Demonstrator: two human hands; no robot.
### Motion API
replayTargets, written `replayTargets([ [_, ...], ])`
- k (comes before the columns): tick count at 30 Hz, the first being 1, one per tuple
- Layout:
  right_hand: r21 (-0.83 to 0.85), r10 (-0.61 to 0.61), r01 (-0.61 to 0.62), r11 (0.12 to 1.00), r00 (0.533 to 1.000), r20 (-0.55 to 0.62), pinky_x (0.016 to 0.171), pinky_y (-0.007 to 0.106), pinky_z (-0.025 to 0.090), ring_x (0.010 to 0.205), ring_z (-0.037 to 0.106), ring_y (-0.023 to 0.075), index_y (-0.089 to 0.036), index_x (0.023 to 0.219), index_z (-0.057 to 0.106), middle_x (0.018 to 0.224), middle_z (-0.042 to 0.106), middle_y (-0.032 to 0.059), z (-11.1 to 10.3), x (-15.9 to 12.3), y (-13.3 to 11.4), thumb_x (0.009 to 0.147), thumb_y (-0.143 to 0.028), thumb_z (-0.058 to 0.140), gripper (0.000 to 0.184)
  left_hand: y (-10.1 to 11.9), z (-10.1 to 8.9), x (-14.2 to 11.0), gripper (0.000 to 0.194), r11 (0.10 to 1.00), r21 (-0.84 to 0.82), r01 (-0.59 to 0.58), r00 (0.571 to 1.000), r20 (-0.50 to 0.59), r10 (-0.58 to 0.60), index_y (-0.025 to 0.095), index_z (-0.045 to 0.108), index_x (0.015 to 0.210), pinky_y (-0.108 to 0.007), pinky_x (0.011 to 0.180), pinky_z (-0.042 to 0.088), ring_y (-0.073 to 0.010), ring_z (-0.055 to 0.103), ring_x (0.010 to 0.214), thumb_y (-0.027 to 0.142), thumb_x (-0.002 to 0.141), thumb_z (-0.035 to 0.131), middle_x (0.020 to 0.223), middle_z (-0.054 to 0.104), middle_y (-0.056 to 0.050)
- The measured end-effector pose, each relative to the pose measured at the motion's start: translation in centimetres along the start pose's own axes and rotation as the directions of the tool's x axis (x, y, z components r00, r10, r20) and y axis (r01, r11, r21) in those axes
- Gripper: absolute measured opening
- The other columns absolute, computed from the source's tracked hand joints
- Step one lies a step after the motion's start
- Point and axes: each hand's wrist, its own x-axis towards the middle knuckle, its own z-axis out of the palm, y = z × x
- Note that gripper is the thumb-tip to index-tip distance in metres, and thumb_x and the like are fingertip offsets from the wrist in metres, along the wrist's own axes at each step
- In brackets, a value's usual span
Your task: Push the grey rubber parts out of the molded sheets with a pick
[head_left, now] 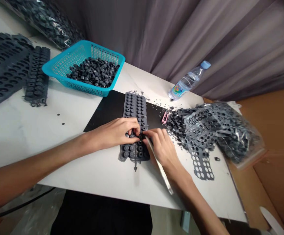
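Note:
A dark grey moulded rubber sheet (135, 106) with rows of round, ring-like parts lies in front of me, its far part over a black mat (107, 107). My left hand (122, 130) bends over the sheet's middle, fingers curled and thumb close to the forefinger. Whatever is pinched there is hidden. From the right, my right hand (162, 147) meets it, closed around a slim white stick-like tool (161, 173). The tool's tip is at the round parts between both hands; its exact kind does not show.
A turquoise basket (83, 85) holds small grey rubber rings. More moulded sheets (37, 75) lie left. Right are a water bottle (187, 81), pink thread snips (165, 116), loose scraps, a punched-out sheet (202, 163) and a plastic bag (242, 140). A curtain (181, 32) hangs behind.

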Motion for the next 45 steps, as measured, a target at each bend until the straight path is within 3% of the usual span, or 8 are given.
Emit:
replayTargets([
  [4, -0.071, 0.328, -0.344, 0.936, 0.928, -0.174, 0.081, 0.044, 0.051, 0.105, 0.057, 0.0311, -0.019, 0.129, 0.055, 0.115, 0.062, 0.0161, -1.0, -0.3, 2.0, 0.109, -0.033, 0.042, 0.028, -0.1, -0.1, 0.0, 0.011, 1.000, -0.028, 0.008, 1.000, 0.020, -0.008, 0.019, 0.068, 0.095, -0.030, 0.073, 0.044, -0.0159, 0.061, 0.085, 0.029, 0.095, 0.064, 0.098, 0.066, -0.001],
  [9, 0.100, 0.441, -0.434, 0.895, 0.896, -0.061, 0.079, 0.041, 0.052, 0.093, 0.063, 0.0269, -0.024, 0.140, 0.050, 0.110, 0.066, 0.0101, -2.1, -1.3, 4.0, 0.108, -0.042, 0.046, 0.038, 0.0, -0.3, -0.1, 0.015, 0.998, -0.015, 0.053, 0.998, 0.037, -0.053, 0.020, 0.062, 0.096, -0.030, 0.072, 0.045, -0.0154, 0.059, 0.081, 0.034, 0.092, 0.068, 0.097, 0.063, -0.001],
  [11, 0.241, 0.402, -0.390, 0.889, 0.916, 0.002, 0.078, 0.038, 0.053, 0.086, 0.064, 0.0233, -0.026, 0.137, 0.054, 0.106, 0.069, 0.0068, -2.1, -1.1, 3.5, 0.105, -0.043, 0.054, 0.036, 0.0, -0.4, -0.2, 0.021, 0.997, -0.028, 0.069, 0.996, 0.051, -0.068, 0.021, 0.059, 0.098, -0.030, 0.070, 0.046, -0.0148, 0.059, 0.078, 0.036, 0.089, 0.071, 0.097, 0.062, 0.000],
  [14, 0.413, 0.215, -0.236, 0.880, 0.972, 0.099, 0.081, 0.036, 0.054, 0.090, 0.064, 0.0217, -0.025, 0.113, 0.066, 0.105, 0.071, 0.0060, -1.9, -0.2, 1.9, 0.103, -0.041, 0.060, 0.020, -0.3, -0.5, -0.3, 0.026, 0.997, -0.035, 0.066, 0.997, 0.046, -0.064, 0.021, 0.059, 0.099, -0.029, 0.068, 0.048, -0.0138, 0.060, 0.076, 0.037, 0.086, 0.074, 0.097, 0.062, 0.000],
  [19, 0.438, 0.002, -0.044, 0.898, 0.995, 0.096, 0.095, 0.041, 0.052, 0.105, 0.060, 0.0253, -0.024, 0.112, 0.068, 0.109, 0.072, 0.0082, -1.5, 0.8, 0.5, 0.103, -0.037, 0.061, 0.017, -0.5, -0.5, -0.4, 0.014, 0.998, 0.000, 0.056, 0.998, 0.009, -0.056, 0.021, 0.064, 0.099, -0.028, 0.067, 0.049, -0.0114, 0.060, 0.072, 0.032, 0.090, 0.067, 0.100, 0.061, -0.001],
  [26, 0.406, -0.056, 0.010, 0.914, 0.993, 0.100, 0.092, 0.039, 0.052, 0.101, 0.059, 0.0242, -0.025, 0.116, 0.068, 0.110, 0.072, 0.0068, -1.2, 0.5, 1.1, 0.103, -0.035, 0.062, 0.018, -0.3, 0.1, -0.5, 0.005, 0.997, 0.057, 0.057, 0.998, -0.008, -0.057, 0.019, 0.067, 0.090, -0.029, 0.070, 0.048, -0.0093, 0.057, 0.071, 0.020, 0.088, 0.062, 0.104, 0.058, 0.000],
  [37, 0.391, -0.025, 0.009, 0.920, 0.999, 0.035, 0.087, 0.037, 0.051, 0.098, 0.058, 0.0236, -0.024, 0.111, 0.067, 0.105, 0.073, 0.0054, -0.8, 0.3, 0.9, 0.102, -0.033, 0.065, 0.014, -0.3, 0.2, -0.1, 0.008, 0.997, -0.008, 0.074, 0.997, -0.029, -0.074, 0.018, 0.070, 0.097, -0.028, 0.073, 0.048, -0.0095, 0.059, 0.072, 0.024, 0.093, 0.067, 0.101, 0.061, 0.000],
  [45, 0.341, -0.013, -0.028, 0.939, 0.993, 0.117, 0.088, 0.037, 0.051, 0.098, 0.060, 0.0236, -0.023, 0.108, 0.068, 0.106, 0.073, 0.0052, -1.3, 0.7, 0.7, 0.103, -0.036, 0.062, 0.015, -0.4, 0.0, 0.1, 0.008, 0.999, -0.023, 0.032, 0.999, -0.003, -0.032, 0.015, 0.070, 0.097, -0.027, 0.070, 0.045, -0.0098, 0.056, 0.071, 0.022, 0.093, 0.068, 0.095, 0.058, 0.000],
])
